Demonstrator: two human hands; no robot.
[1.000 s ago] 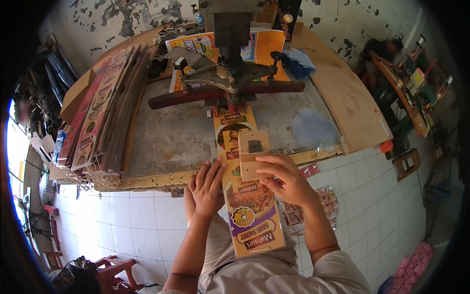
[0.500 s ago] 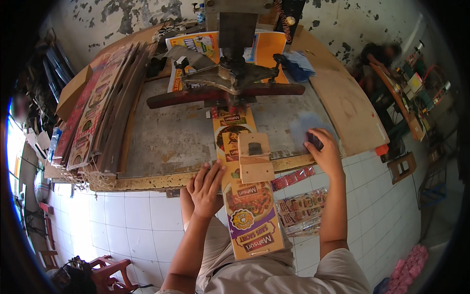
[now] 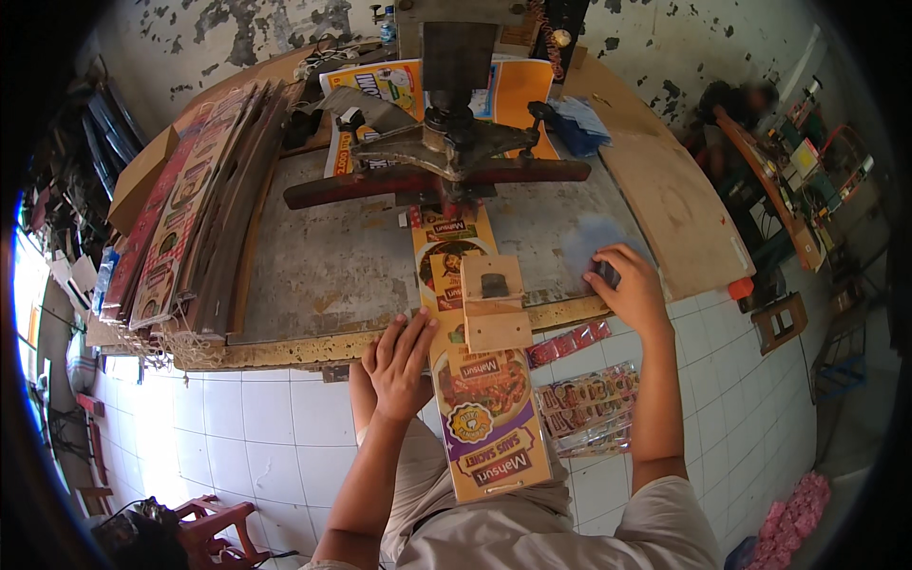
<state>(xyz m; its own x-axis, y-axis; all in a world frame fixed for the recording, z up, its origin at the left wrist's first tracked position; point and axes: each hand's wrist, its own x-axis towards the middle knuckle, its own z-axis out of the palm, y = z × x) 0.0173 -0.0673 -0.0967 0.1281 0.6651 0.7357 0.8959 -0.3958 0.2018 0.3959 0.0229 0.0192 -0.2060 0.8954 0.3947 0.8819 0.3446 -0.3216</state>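
A long yellow printed card strip (image 3: 489, 427) runs from beneath the press down over the table's front edge toward my lap. My left hand (image 3: 399, 366) lies flat with fingers stretched, its fingertips touching the strip's left edge. On the strip sits a pale wooden block (image 3: 496, 328) with a dark pad on it. My right hand (image 3: 632, 285) is closed around a small dark block (image 3: 605, 274) at the table's right front. A hazy blue patch (image 3: 597, 237) shows on the tabletop beside those fingers; whether it is film or a stain I cannot tell.
An iron press (image 3: 456, 152) with red-brown arms hangs over the strip. Stacked printed boards (image 3: 180, 218) lie at left, a brown board (image 3: 674, 209) at right. Printed packets (image 3: 589, 408) are below the table edge. A red stool (image 3: 214, 532) stands lower left; another person (image 3: 736, 104) sits far right.
My right hand has shifted slightly left with the small dark block and turned a little at the wrist. The left hand and the strip stay almost where they were.
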